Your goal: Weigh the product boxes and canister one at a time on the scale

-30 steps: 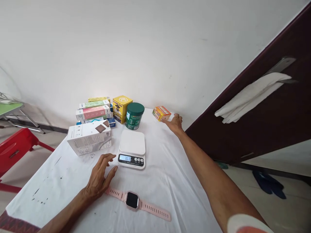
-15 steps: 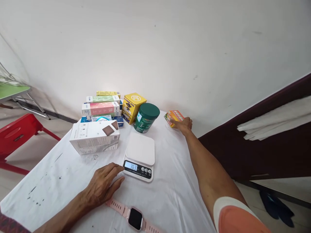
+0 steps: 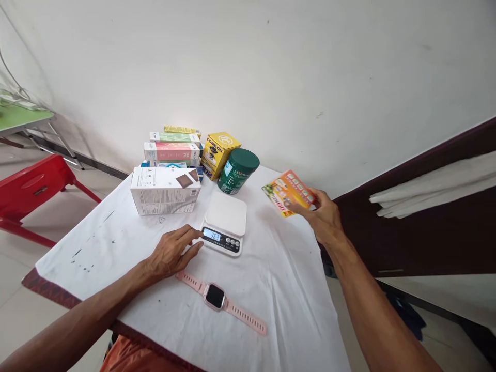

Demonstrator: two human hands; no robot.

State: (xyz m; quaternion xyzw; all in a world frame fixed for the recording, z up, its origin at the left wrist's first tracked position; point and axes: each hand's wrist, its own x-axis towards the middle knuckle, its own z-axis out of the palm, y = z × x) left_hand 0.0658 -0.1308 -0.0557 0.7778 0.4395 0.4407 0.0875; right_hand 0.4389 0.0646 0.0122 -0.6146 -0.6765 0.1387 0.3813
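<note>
Orange box: off the counter, in the air over its far right edge, tilted, printed face towards me. My right hand has it by the right end. The grip is clamped on it, thumb on the near face and fingers behind. Most of the box sticks out to the left of the grip. The print is a red band with small picture tiles, and the lettering is too small to read.

Left hand: palm down on the counter, grip apart and holding nothing. The fingertips are at the front left corner of the scale. The scale's white platform is bare. The display starts with 36, and I cannot fix the last digit.

Pink smartwatch: flat on the cloth, strap stretched out, just this side of the left hand.

Behind the scale is a green-lidded can, tilted, label illegible. Just left of it is a yellow box marked "COME ON". Further left, a stack of slim cartons sits behind a white box lying on its side, fine print unreadable.

A red chair stands to the left of the counter.
</note>
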